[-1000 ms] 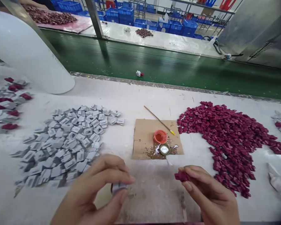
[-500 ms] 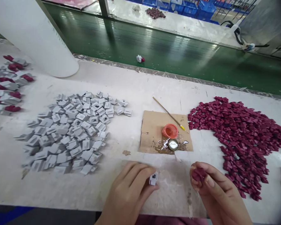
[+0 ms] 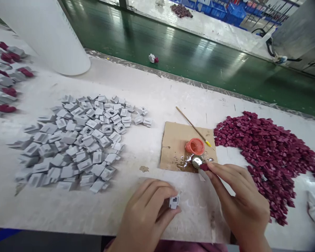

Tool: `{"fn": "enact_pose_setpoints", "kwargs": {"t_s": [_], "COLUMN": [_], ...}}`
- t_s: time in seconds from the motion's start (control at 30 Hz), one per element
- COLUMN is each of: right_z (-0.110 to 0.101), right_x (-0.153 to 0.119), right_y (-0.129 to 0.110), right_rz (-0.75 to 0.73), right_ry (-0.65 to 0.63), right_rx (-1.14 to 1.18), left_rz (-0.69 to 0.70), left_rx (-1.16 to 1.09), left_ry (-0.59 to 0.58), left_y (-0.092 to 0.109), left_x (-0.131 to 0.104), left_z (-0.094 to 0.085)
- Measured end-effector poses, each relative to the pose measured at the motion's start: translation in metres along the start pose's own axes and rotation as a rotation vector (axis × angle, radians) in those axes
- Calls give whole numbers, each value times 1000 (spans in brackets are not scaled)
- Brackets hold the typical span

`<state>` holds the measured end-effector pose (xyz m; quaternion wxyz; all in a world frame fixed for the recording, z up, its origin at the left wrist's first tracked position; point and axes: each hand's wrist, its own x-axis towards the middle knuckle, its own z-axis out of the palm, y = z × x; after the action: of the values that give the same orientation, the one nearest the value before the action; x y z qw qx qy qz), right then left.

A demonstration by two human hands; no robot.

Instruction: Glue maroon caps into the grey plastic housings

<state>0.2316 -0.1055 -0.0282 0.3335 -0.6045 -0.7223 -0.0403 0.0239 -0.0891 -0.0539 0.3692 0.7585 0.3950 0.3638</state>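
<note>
Left hand [image 3: 149, 210]: at the near edge of the table [image 3: 120, 84], thumb and fingers closed around a grey block [image 3: 174, 201]. The block's end, with a dark opening, protrudes to the right of the fingertips.

Right hand [image 3: 237, 196]: thumb and fingertips pinch a maroon piece [image 3: 204, 167] at the near right rim of a metal cap [image 3: 197, 161]. Whether piece and cap touch cannot be told.

The cap lies on the near part of a card [image 3: 169, 134], among wet, brownish splashes. A red cup [image 3: 195, 146] stands just beyond the cap. A stick [image 3: 190, 122] with a yellow end lies slantwise, its near end on the card, its far end on the table.

Left of the card: a loose heap of grey blocks [image 3: 76, 147]. Right of the card: a heap of maroon pieces [image 3: 265, 150]. Far left: a group of joined grey and maroon parts [image 3: 9, 78], near a white tube [image 3: 57, 38].

Beyond the table runs a green belt [image 3: 115, 31], bearing one grey and maroon part [image 3: 153, 58]. Blue crates [image 3: 235, 14] stand at the far right.
</note>
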Motion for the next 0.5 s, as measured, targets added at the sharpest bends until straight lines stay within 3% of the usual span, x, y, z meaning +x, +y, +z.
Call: {"fn": "enact_pose_setpoints", "kwargs": {"t_s": [0.13, 0.33, 0.5], "right_z": [3, 6, 2], "right_x": [6, 8, 0], "right_y": [1, 2, -10], "right_rz": [-41, -53, 46], "right_ry": [-35, -66, 40], "right_rx": [-67, -88, 63], "left_rz": [-44, -44, -40], "left_rx": [20, 96, 151], "left_ry": [-25, 46, 75], "left_y": [2, 5, 6], "left_x": [-3, -3, -3], "left_z": [4, 15, 20]}}
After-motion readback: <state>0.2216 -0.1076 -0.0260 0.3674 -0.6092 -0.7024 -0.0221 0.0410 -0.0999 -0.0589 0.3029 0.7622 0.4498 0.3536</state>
